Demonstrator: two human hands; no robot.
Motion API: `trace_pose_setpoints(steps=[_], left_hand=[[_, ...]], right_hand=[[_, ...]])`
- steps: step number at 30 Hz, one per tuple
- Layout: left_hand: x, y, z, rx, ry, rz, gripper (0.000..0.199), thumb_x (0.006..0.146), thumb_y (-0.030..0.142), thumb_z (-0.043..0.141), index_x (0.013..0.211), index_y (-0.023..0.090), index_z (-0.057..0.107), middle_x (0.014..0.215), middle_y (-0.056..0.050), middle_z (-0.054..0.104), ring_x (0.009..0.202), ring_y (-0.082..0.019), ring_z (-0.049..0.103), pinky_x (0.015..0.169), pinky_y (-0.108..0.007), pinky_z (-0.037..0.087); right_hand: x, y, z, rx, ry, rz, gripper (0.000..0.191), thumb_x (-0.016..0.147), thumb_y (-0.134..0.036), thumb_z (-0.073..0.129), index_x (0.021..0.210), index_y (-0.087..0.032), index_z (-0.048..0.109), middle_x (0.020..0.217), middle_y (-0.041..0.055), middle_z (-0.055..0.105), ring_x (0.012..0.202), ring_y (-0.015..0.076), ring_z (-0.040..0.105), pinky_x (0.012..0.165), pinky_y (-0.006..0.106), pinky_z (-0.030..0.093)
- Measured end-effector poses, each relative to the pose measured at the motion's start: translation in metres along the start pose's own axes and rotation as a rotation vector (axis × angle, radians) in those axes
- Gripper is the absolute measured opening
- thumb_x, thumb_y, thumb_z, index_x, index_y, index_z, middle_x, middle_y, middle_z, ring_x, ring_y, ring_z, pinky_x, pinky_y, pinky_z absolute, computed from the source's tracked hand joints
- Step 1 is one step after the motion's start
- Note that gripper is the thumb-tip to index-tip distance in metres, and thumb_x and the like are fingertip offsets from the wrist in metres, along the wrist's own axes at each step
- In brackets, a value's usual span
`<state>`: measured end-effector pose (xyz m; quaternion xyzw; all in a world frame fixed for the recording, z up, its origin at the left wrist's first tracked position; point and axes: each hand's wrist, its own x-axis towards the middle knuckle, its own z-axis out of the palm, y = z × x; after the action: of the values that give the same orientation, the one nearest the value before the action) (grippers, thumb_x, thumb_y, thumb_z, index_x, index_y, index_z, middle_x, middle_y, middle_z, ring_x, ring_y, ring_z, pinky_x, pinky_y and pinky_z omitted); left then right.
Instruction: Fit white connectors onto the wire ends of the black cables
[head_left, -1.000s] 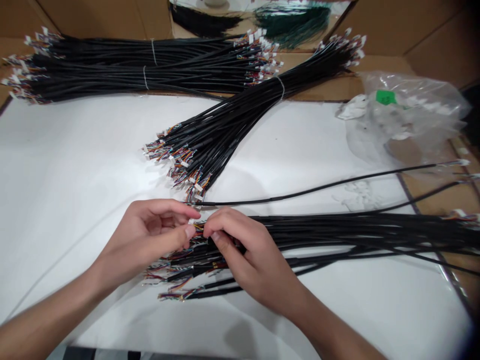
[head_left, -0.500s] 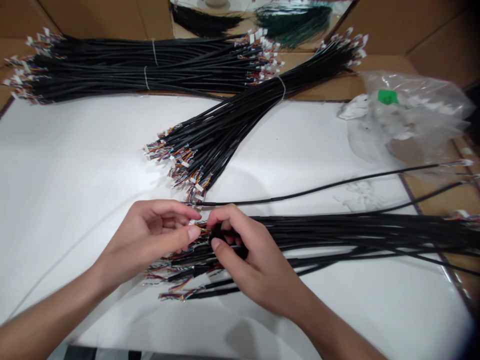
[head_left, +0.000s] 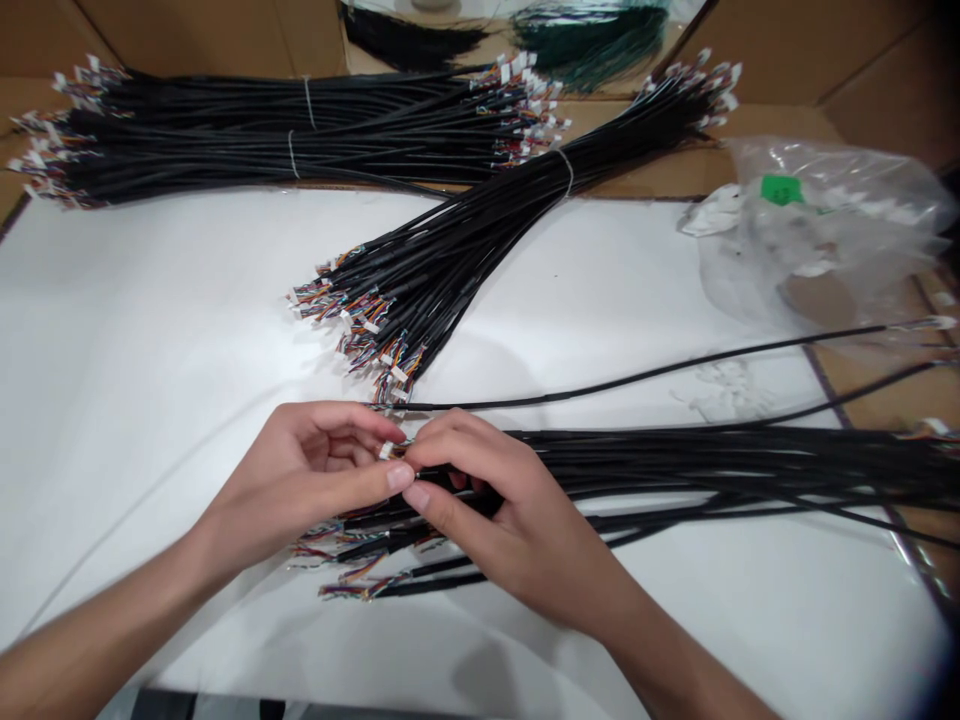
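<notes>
The small white connector [head_left: 386,451] sits where your fingertips meet, pinched by your half-curled left hand [head_left: 307,480], while your closed right hand [head_left: 480,500] grips the loose black cables [head_left: 675,470] running from it. Farther off, a tied cable bundle [head_left: 420,290] lies on the white sheet [head_left: 150,330], with a clear plastic bag [head_left: 817,230] off to the right.

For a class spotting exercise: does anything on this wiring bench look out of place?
Two single black cables stray from the loose bundle, reaching across the white sheet toward the cardboard at right. They look odd because the other cables sit in string-tied bundles.
</notes>
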<state>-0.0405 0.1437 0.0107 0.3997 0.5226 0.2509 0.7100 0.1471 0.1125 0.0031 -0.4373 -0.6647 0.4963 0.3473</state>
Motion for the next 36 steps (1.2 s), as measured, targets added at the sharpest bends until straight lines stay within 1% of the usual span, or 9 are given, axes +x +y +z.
trace_pose_setpoints(steps=[6, 9, 11, 17, 20, 26, 32, 33, 36], left_hand=[[0.001, -0.001, -0.001, 0.038, 0.011, -0.010, 0.027, 0.060, 0.014, 0.084, 0.084, 0.018, 0.074, 0.067, 0.001, 0.068, 0.057, -0.007, 0.057, 0.051, -0.011, 0.047], [0.000, -0.001, 0.000, 0.063, 0.005, -0.002, 0.026, 0.060, 0.015, 0.084, 0.084, 0.018, 0.074, 0.069, 0.000, 0.069, 0.058, -0.007, 0.057, 0.052, -0.012, 0.048], [-0.001, -0.001, -0.001, 0.078, 0.000, 0.006, 0.026, 0.061, 0.016, 0.084, 0.085, 0.019, 0.074, 0.067, 0.001, 0.068, 0.058, -0.007, 0.057, 0.053, -0.012, 0.048], [-0.002, -0.002, -0.002, 0.064, -0.027, 0.030, 0.025, 0.064, 0.021, 0.084, 0.086, 0.020, 0.074, 0.063, 0.002, 0.066, 0.056, -0.007, 0.056, 0.051, -0.011, 0.047], [-0.001, 0.000, -0.003, 0.064, -0.016, 0.056, 0.022, 0.067, 0.026, 0.083, 0.086, 0.020, 0.074, 0.063, 0.002, 0.066, 0.055, -0.006, 0.057, 0.050, -0.011, 0.048], [-0.002, 0.005, -0.006, 0.137, -0.008, 0.119, 0.013, 0.077, 0.031, 0.074, 0.086, 0.022, 0.075, 0.059, 0.002, 0.065, 0.050, -0.007, 0.058, 0.047, -0.013, 0.049], [-0.005, 0.007, -0.009, 0.102, 0.064, 0.186, 0.003, 0.075, 0.023, 0.073, 0.078, 0.022, 0.073, 0.053, 0.004, 0.059, 0.045, -0.005, 0.052, 0.042, -0.011, 0.042], [-0.005, 0.008, -0.010, 0.100, 0.064, 0.209, 0.002, 0.076, 0.022, 0.072, 0.077, 0.022, 0.074, 0.052, 0.004, 0.058, 0.043, -0.005, 0.051, 0.041, -0.011, 0.041], [-0.010, 0.010, -0.011, 0.157, 0.009, 0.307, 0.010, 0.080, 0.018, 0.068, 0.082, 0.025, 0.074, 0.054, 0.005, 0.059, 0.041, -0.004, 0.051, 0.038, -0.011, 0.040]], right_hand=[[0.000, 0.000, -0.005, 0.085, -0.034, 0.041, 0.010, 0.088, -0.014, 0.061, 0.093, -0.019, 0.067, 0.094, 0.0023, 0.060, 0.088, 0.0125, 0.057, 0.077, 0.025, 0.045], [-0.001, 0.002, -0.005, 0.111, -0.040, 0.066, 0.014, 0.089, -0.017, 0.061, 0.099, -0.021, 0.070, 0.100, 0.0030, 0.059, 0.091, 0.0122, 0.057, 0.079, 0.025, 0.045], [-0.001, 0.002, -0.006, 0.111, -0.040, 0.068, 0.014, 0.089, -0.017, 0.061, 0.098, -0.021, 0.071, 0.101, 0.0031, 0.059, 0.091, 0.0118, 0.057, 0.080, 0.025, 0.045], [0.001, -0.001, -0.005, 0.099, -0.033, 0.074, 0.012, 0.089, -0.015, 0.059, 0.093, -0.018, 0.070, 0.094, 0.0024, 0.059, 0.087, 0.0107, 0.056, 0.077, 0.023, 0.044], [0.002, -0.002, -0.005, 0.082, -0.011, 0.064, 0.009, 0.089, -0.014, 0.059, 0.089, -0.016, 0.068, 0.089, 0.0016, 0.059, 0.083, 0.0102, 0.056, 0.073, 0.023, 0.044], [0.003, -0.002, -0.003, 0.039, 0.009, 0.101, 0.007, 0.087, -0.014, 0.061, 0.086, -0.016, 0.067, 0.086, 0.0006, 0.060, 0.078, 0.0094, 0.055, 0.067, 0.022, 0.041], [0.002, -0.002, -0.002, 0.029, 0.015, 0.090, 0.007, 0.087, -0.015, 0.061, 0.086, -0.017, 0.067, 0.086, 0.0002, 0.060, 0.078, 0.0095, 0.054, 0.067, 0.023, 0.041], [0.001, -0.002, -0.002, 0.028, 0.016, 0.092, 0.007, 0.088, -0.015, 0.060, 0.086, -0.017, 0.067, 0.086, 0.0002, 0.060, 0.078, 0.0094, 0.054, 0.067, 0.023, 0.041], [0.002, -0.002, -0.002, 0.026, 0.016, 0.090, 0.007, 0.088, -0.015, 0.059, 0.087, -0.016, 0.066, 0.086, 0.0002, 0.059, 0.078, 0.0094, 0.054, 0.068, 0.023, 0.041]])
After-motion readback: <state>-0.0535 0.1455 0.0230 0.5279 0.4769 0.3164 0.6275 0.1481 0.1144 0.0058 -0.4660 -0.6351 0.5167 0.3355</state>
